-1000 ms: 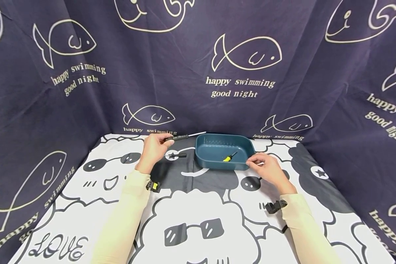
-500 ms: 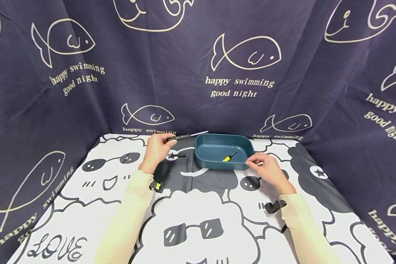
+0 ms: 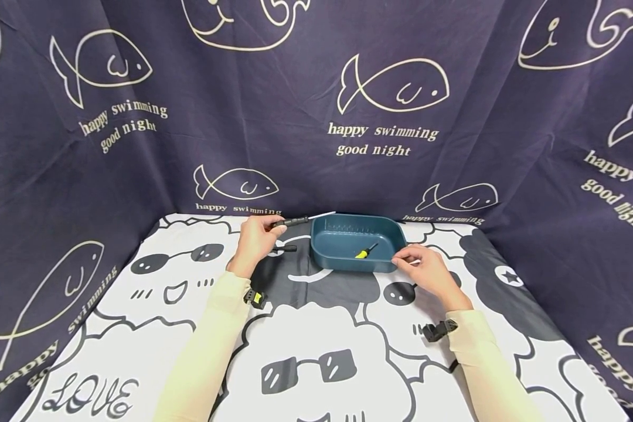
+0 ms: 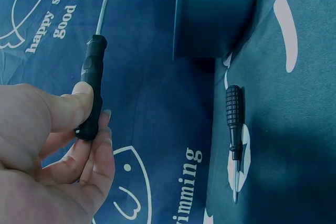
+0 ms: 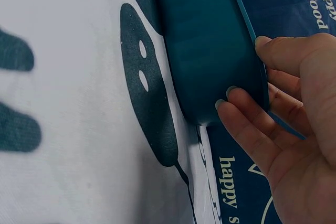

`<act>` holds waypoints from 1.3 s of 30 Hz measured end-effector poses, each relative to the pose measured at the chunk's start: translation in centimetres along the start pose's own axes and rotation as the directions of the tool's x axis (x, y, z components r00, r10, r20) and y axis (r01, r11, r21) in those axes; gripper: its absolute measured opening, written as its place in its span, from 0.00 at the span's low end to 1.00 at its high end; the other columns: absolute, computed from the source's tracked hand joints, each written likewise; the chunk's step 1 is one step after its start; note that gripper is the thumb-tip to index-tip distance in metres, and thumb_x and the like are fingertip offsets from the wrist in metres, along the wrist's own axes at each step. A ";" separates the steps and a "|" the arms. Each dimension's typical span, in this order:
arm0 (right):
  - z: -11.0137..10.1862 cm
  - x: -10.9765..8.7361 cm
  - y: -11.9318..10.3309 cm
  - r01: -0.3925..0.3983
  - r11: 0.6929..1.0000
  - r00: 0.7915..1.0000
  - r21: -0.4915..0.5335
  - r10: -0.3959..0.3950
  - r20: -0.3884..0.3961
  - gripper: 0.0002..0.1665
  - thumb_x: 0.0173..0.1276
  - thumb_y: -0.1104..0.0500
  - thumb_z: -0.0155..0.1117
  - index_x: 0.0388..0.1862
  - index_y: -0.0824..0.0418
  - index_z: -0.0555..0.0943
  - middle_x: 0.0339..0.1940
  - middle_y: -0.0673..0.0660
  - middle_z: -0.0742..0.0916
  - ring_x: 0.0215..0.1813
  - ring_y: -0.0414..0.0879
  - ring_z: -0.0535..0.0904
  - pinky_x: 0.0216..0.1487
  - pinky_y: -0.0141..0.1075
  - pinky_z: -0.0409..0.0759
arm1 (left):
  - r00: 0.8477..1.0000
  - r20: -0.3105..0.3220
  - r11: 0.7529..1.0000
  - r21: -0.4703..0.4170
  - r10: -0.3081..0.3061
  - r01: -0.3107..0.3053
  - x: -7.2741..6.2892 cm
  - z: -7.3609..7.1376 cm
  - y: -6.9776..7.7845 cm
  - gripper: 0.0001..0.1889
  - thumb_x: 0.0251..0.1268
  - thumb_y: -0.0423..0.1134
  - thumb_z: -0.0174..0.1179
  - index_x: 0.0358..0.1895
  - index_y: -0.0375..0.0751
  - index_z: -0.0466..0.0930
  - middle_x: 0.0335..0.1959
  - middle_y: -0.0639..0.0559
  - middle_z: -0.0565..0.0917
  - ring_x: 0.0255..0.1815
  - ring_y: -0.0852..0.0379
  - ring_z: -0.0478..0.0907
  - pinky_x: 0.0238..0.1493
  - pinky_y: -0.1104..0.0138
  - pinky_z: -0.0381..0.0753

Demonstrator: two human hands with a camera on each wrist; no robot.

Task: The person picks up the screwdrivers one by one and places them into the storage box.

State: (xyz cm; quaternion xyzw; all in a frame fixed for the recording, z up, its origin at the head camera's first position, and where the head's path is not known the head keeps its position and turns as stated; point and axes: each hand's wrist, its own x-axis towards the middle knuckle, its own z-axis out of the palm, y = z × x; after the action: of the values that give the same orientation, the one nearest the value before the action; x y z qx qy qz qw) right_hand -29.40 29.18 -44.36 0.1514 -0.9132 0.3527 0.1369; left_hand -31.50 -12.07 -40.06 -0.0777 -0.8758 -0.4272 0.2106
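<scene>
My left hand (image 3: 257,241) pinches a black-handled screwdriver (image 4: 92,80) by its handle, between thumb and fingers. In the head view its metal shaft points right, overlapping the back left rim of the teal basin (image 3: 348,264). On the cloth below that hand lies a second, smaller black screwdriver (image 4: 234,114), its handle toward the basin. My right hand (image 3: 426,268) pinches the basin's near right rim, thumb on top and fingers around the wall (image 5: 215,51). Inside the basin rests a short yellow and black screwdriver (image 3: 365,252).
The table carries a white and dark grey cartoon cloth (image 3: 316,328). A dark blue printed curtain (image 3: 306,117) rises right behind the basin and along both sides.
My left hand has moved a little to the right with the screwdriver, bringing its shaft over the basin's back left rim. The right hand and the basin stay put.
</scene>
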 end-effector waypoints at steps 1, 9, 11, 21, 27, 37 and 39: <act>0.0 0.0 0.0 0.003 1.000 1.000 -0.002 -0.003 -0.001 0.02 0.67 0.55 0.76 0.36 0.52 0.91 0.40 0.49 0.89 0.39 0.45 0.86 0.36 0.28 0.81 | 1.000 0.001 1.000 0.001 0.000 0.000 0.0 0.1 0.0 0.10 0.63 0.37 0.71 0.47 0.43 0.92 0.30 0.49 0.89 0.32 0.50 0.82 0.39 0.57 0.78; 0.1 0.0 0.2 0.004 1.000 1.000 0.000 -0.004 0.010 0.02 0.67 0.55 0.76 0.37 0.50 0.90 0.40 0.48 0.89 0.39 0.46 0.86 0.36 0.29 0.81 | 0.999 0.015 0.999 0.024 -0.032 0.031 -0.1 0.8 -0.3 0.07 0.64 0.39 0.71 0.43 0.49 0.92 0.27 0.53 0.87 0.30 0.52 0.80 0.34 0.60 0.74; 0.1 -0.1 0.3 0.003 1.000 1.000 0.001 -0.003 0.012 0.02 0.67 0.54 0.76 0.37 0.50 0.90 0.40 0.48 0.89 0.40 0.46 0.86 0.36 0.29 0.81 | 1.000 0.016 1.000 0.016 -0.022 0.022 -0.1 1.0 -0.3 0.07 0.64 0.39 0.71 0.43 0.48 0.92 0.27 0.53 0.88 0.30 0.53 0.80 0.35 0.61 0.75; 0.1 -0.3 0.4 0.001 1.000 1.000 0.001 -0.001 0.007 0.03 0.67 0.53 0.76 0.36 0.50 0.90 0.39 0.47 0.89 0.39 0.44 0.86 0.36 0.30 0.81 | 1.000 0.016 1.000 0.006 -0.009 0.009 -0.1 2.0 -0.2 0.07 0.63 0.37 0.72 0.43 0.47 0.93 0.27 0.54 0.88 0.29 0.54 0.80 0.36 0.61 0.75; 0.1 -0.2 0.4 0.011 1.000 1.000 0.003 -0.011 -0.001 0.03 0.66 0.53 0.76 0.36 0.50 0.90 0.39 0.47 0.89 0.38 0.45 0.86 0.36 0.29 0.81 | 0.999 0.023 1.000 -0.009 -0.029 0.029 -0.1 2.3 0.1 0.07 0.63 0.38 0.72 0.42 0.48 0.93 0.25 0.54 0.86 0.29 0.54 0.79 0.36 0.61 0.75; 0.0 -0.1 0.2 0.018 1.000 1.000 0.010 -0.018 -0.003 0.05 0.67 0.53 0.76 0.36 0.53 0.90 0.38 0.48 0.89 0.39 0.48 0.86 0.35 0.29 0.81 | 0.998 0.041 0.999 -0.002 -0.039 0.039 0.0 3.2 0.3 0.04 0.64 0.39 0.71 0.40 0.50 0.92 0.24 0.56 0.85 0.29 0.55 0.78 0.37 0.62 0.74; 0.0 -0.1 0.2 0.018 1.000 1.000 0.011 -0.018 0.002 0.04 0.67 0.54 0.76 0.37 0.52 0.90 0.39 0.48 0.89 0.39 0.48 0.86 0.36 0.29 0.81 | 0.998 0.039 0.999 -0.001 -0.039 0.039 0.0 3.4 0.3 0.04 0.63 0.38 0.71 0.40 0.49 0.93 0.24 0.56 0.84 0.28 0.55 0.78 0.37 0.62 0.74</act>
State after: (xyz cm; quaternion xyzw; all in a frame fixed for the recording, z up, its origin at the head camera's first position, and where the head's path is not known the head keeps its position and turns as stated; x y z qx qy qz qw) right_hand -29.40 29.30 -44.53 0.1607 -0.9100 0.3562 0.1385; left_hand -32.43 -9.23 -41.68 -0.0689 -0.8807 -0.4305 0.1851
